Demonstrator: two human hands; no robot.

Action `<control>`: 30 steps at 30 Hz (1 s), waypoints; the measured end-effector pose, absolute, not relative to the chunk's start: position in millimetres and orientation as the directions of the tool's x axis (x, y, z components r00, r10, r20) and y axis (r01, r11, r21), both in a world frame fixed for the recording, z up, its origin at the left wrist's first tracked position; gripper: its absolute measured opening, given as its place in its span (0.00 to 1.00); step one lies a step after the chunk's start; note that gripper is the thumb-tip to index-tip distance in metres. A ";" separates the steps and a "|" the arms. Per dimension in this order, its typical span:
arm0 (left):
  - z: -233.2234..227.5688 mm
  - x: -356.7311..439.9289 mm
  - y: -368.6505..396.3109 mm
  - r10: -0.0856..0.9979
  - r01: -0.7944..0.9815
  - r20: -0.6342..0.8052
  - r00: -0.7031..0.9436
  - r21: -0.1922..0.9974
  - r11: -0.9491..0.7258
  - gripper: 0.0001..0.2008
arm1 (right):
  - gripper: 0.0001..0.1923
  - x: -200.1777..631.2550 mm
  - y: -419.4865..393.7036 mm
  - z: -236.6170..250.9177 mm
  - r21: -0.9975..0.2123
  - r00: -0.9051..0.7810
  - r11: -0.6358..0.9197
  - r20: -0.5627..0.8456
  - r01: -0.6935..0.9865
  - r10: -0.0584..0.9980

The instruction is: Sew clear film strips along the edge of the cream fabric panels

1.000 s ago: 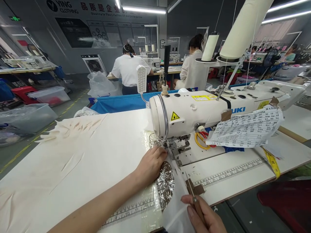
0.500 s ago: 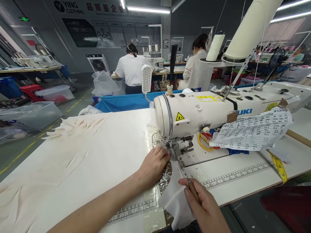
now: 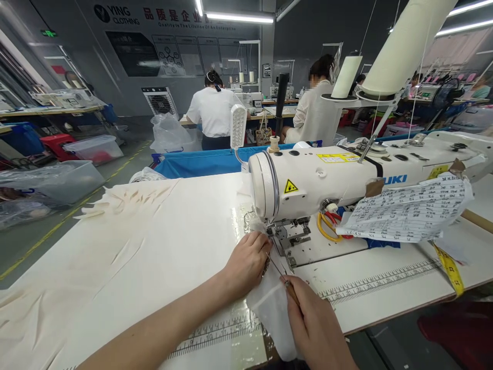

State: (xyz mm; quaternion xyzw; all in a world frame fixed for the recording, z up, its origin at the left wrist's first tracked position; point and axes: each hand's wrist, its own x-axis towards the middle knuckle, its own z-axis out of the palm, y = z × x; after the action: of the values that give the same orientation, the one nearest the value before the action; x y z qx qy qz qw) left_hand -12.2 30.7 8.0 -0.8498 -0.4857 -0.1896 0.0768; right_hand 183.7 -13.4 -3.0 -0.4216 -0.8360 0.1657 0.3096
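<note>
the left hand (image 3: 248, 261), fingers bent, lies near the needle area of the sewing machine (image 3: 308, 177), perhaps to steady the white fabric (image 3: 274, 311); if it pinches, i cannot tell. the right hand (image 3: 313, 316) grips an awl (image 3: 292, 294), tip near the left fingers, likely for finer control. the fabric lies between both hands. a thread cone (image 3: 408, 49) stands high, probably so thread descends freely.

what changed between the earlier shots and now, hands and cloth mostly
The right hand moved forward and left, bringing the slim metal awl with a brown wooden handle close to the left hand. The sheer white cloth shifted left. No visible grip was taken or released: the right hand still holds the awl, and the left stays beside the white sewing machine.
</note>
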 end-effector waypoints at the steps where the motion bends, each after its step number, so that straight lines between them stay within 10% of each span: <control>1: 8.0 -12.5 30.5 0.799 0.856 0.394 0.453 0.058 -0.514 0.15 | 0.15 183.5 -14.3 -1.1 -0.510 -0.459 0.614 0.408 0.602 0.789; 16: 20.1 -3.5 49.9 0.930 0.945 0.227 0.288 0.090 -0.314 0.09 | 0.14 162.3 -43.9 22.7 -0.584 -0.409 0.697 0.564 0.417 0.717; 22: 5.4 -23.4 58.3 0.917 0.793 0.376 0.136 0.514 -0.328 0.07 | 0.14 186.1 -12.5 5.7 -0.526 -0.350 0.525 0.401 0.669 0.847; 30: 1.8 -28.7 62.6 0.941 0.651 0.323 0.104 0.693 -0.310 0.10 | 0.16 174.1 10.8 1.5 -0.401 -0.357 0.522 0.418 0.753 0.836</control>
State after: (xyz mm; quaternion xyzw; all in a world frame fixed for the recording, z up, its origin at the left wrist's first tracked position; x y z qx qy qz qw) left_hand -28.7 62.6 1.8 -0.7175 -0.5547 -0.3744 -0.1932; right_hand 174.1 10.8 1.5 -0.4838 -0.8208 0.0699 0.2955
